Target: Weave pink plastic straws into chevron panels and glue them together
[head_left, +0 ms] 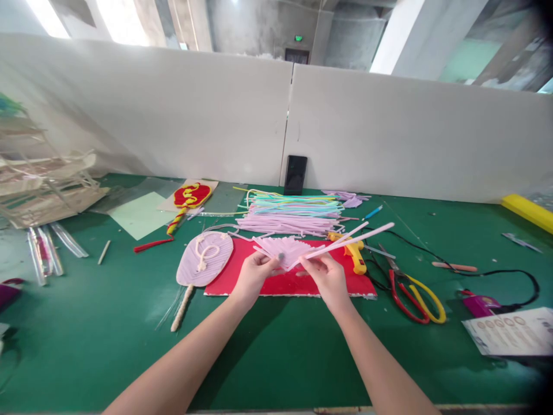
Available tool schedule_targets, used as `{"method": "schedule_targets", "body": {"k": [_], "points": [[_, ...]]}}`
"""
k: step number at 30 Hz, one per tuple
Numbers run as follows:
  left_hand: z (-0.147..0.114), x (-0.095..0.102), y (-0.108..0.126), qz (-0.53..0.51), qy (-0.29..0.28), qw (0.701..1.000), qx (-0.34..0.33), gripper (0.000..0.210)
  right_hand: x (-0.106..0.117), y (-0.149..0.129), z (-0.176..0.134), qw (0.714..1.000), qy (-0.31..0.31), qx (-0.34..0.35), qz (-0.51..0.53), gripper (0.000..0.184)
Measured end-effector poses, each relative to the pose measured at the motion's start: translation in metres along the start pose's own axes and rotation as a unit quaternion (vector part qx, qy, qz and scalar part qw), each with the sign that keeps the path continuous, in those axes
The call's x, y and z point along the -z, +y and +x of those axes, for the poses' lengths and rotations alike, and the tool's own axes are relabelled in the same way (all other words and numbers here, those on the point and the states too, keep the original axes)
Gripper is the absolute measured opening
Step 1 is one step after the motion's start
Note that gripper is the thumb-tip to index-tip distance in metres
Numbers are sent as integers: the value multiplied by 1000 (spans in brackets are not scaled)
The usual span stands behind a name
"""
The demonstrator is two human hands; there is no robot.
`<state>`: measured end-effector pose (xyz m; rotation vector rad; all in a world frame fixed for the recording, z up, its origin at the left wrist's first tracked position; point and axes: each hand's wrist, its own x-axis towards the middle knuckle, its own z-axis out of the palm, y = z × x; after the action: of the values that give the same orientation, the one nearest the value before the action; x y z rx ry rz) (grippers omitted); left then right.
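Note:
Both my hands are raised over a red board [280, 286] on the table. Between them is a fan-shaped piece made of pale pink pipe cleaners [283, 248], its strips lying side by side. My left hand [256, 276] pinches its left side between thumb and fingers. My right hand [327, 278] pinches its lower right side, where two long loose ends [367, 233] stick out to the right. A yellow hot glue gun [356, 255] lies just beyond my right hand. Left of my left hand rests a pale lilac round fan [203, 259] with a wrapped handle.
Behind the board lies a heap of pink, blue and green pipe cleaners [294, 214], with a phone [296, 174] propped behind it. Scissors [415, 294] with red and yellow handles lie right. A red-and-yellow fan [191, 196] lies back left. A purple tape measure [480, 304] sits far right.

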<state>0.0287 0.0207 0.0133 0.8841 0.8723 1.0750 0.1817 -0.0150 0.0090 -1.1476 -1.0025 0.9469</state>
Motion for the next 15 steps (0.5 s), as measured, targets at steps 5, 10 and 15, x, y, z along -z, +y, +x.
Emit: {"method": "schedule_targets", "body": {"k": [5,10,15], "points": [[1,0,-1,-6,18,1000,-1,32,-2,2,0,998,35,31,-33,22],[3,0,-2,-13,36,999,-5,32,-2,-3,-2,997,22,48,-56,18],[3,0,-1,-19,54,998,-7,34,-6,-7,-3,1000,12,-13,-6,23]]}}
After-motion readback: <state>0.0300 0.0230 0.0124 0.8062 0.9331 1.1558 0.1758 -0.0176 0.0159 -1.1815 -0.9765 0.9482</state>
